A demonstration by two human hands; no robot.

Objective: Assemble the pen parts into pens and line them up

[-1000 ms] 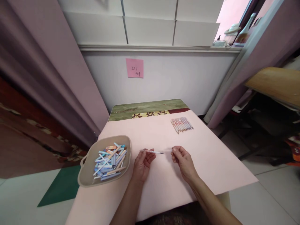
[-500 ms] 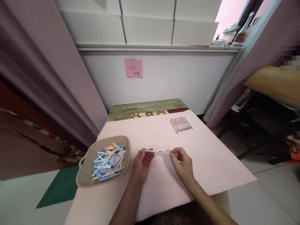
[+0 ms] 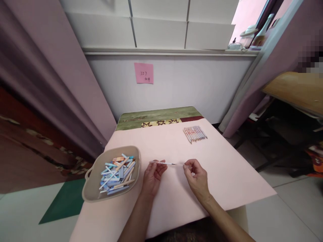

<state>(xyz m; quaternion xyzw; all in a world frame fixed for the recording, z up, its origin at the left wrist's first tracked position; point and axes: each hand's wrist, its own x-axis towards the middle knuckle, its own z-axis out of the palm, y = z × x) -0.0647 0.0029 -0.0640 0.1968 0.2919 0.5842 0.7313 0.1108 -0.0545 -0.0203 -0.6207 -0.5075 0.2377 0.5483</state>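
With your left hand [image 3: 152, 176], you are grasping a slim white pen [image 3: 168, 163], its dark tip pointing right; with your right hand [image 3: 198, 174], you are pinching a small clear piece [image 3: 180, 164], too faint to identify, near that tip. Beneath, a pink cover [image 3: 176, 201] is bearing a basket [image 3: 88, 188] of loose pens [image 3: 117, 173] at left and a row of pens [image 3: 195, 134] at far right.

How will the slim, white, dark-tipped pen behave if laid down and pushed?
The pen seems stiff: its free end sticks straight out of the left hand. Being slim, it is probably light and may roll on the flat pink covering.
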